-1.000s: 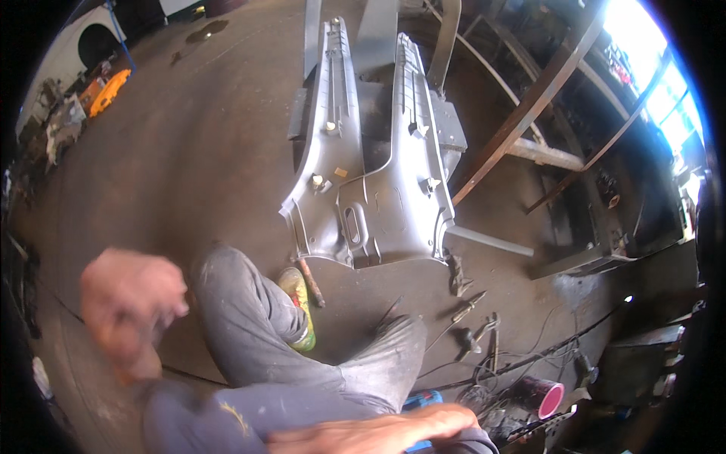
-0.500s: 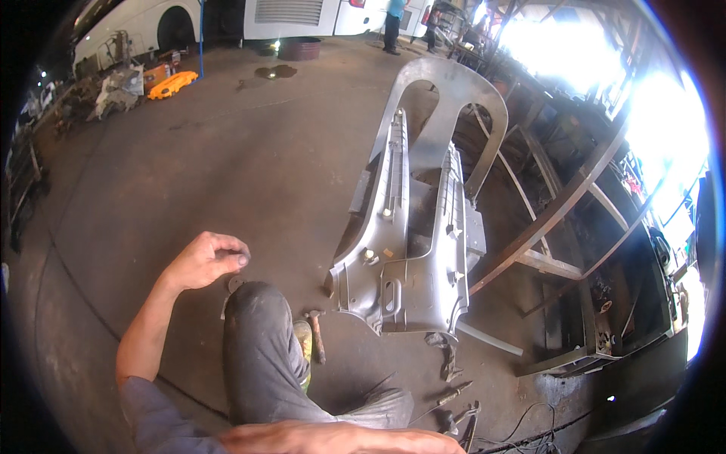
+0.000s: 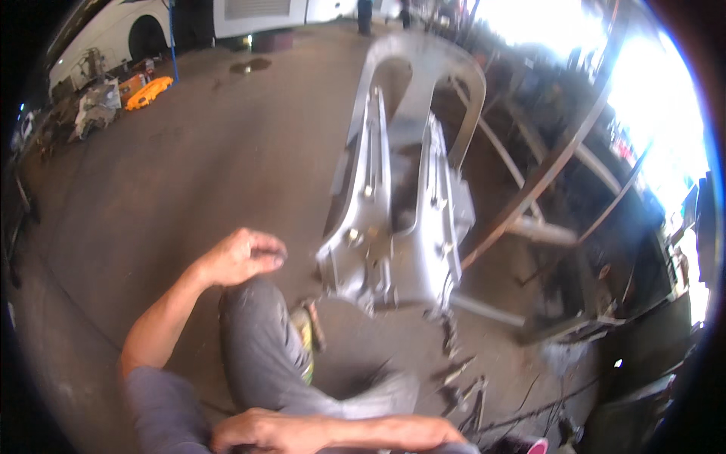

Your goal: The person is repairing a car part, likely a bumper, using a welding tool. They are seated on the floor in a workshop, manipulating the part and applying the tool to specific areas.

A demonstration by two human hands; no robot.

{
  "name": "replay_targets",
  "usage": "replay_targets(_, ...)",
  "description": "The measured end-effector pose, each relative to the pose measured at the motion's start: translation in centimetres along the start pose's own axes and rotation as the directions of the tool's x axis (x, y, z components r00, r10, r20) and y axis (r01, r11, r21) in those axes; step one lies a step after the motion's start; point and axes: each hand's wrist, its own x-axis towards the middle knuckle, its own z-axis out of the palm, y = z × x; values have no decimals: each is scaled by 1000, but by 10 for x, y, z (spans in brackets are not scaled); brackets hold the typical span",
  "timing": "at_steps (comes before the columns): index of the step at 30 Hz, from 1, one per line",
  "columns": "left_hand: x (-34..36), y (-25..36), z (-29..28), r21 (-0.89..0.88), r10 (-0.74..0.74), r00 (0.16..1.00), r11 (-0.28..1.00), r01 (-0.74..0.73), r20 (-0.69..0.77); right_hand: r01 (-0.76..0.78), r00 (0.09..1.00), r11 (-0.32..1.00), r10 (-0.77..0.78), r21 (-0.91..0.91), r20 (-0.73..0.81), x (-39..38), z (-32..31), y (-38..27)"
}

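Note:
My left hand [image 3: 246, 257] hovers just above my bent left knee, its fingers curled toward the thumb. Whatever is between those fingertips, if anything, is too small to make out. Across my lap at the lower edge lies my right hand [image 3: 253, 430], its fingers tucked under and mostly hidden. A silver moulded panel [image 3: 420, 268] with two long arms and white clips stands ahead, to the right of my left hand. Behind it rises a grey looped panel [image 3: 412, 113]. Beside my shoe [image 3: 304, 344] lies a hammer [image 3: 316, 327]. Neither hand touches the panels.
Hand tools [image 3: 465, 386] and cables lie on the floor at lower right. A rusty metal frame [image 3: 544, 181] stands to the right of the panels. Far off are a white bus [image 3: 257, 15], a yellow part [image 3: 149, 92] and people's legs [image 3: 364, 17].
My left hand has shifted right, toward the panel. My right hand has come further into view across my lap. The whole view has tilted and moved slightly, with some blur.

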Motion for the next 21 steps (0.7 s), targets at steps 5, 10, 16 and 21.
replay_targets(5, -35, 5, -12, -176, -36, 998, 984, 27, -51, 60, 998, 994, -60, 94, 1, -8, -2, -66)
replay_targets(10, -23, 3, 11, -223, 45, 997, 973, -57, -58, 74, 913, 997, -79, -28, -401, 3, 19, -38)
replay_targets(16, -18, 6, 50, 66, 286, 958, 955, -288, 35, 59, 975, 998, -61, -16, -213, -40, -5, -45)
replay_targets(21, -32, -5, 49, 271, 270, 960, 932, -241, -75, -163, 716, 987, 130, 17, -686, -162, -25, -6)
